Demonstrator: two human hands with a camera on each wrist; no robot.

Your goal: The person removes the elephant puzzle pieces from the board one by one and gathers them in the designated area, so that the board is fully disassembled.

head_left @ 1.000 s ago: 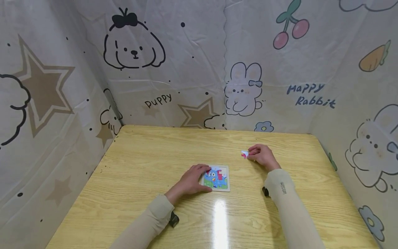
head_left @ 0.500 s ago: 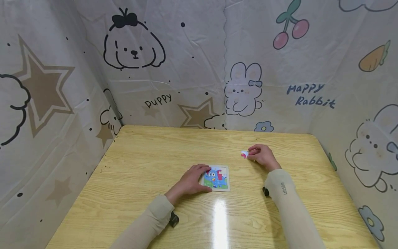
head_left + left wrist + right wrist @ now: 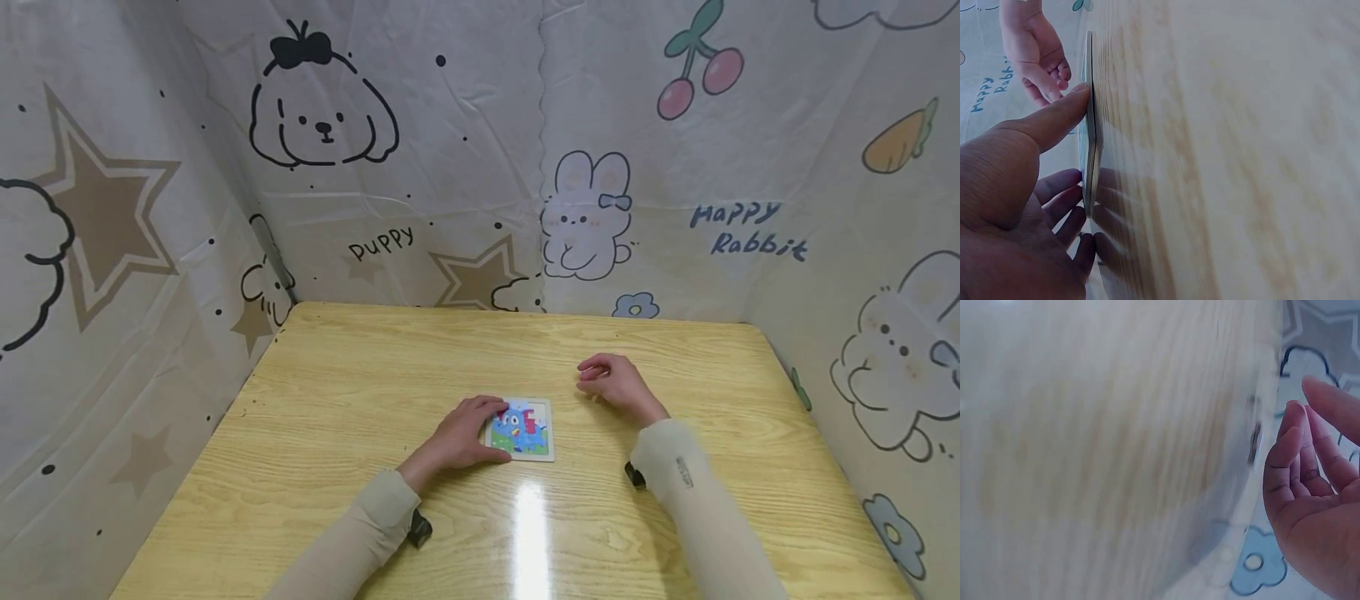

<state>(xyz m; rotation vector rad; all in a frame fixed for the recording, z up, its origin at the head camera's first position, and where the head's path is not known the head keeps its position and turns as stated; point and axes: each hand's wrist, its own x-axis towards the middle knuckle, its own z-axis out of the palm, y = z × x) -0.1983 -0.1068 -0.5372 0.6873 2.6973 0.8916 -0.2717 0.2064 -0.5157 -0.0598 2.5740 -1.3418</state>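
Observation:
A small square jigsaw puzzle with a pale frame lies on the table, showing a blue cartoon creature and a pale patch at its upper right. My left hand grips it from the left, thumb at the near edge and fingers at the far edge. The left wrist view gives the puzzle edge-on between thumb and fingers. Up and to the right of it, my right hand is above the table with fingers bent toward the thumb. A sliver of pink from a puzzle piece shows between them; the rest is hidden.
The wood-grain table is bounded by printed cloth at the back and both sides. A bright light reflection runs down the table in front of the puzzle. Dark wrist cameras sit under both cuffs.
My right hand has moved left and slightly nearer, taking the puzzle piece from its spot at the back right. The left hand and the puzzle have stayed still.

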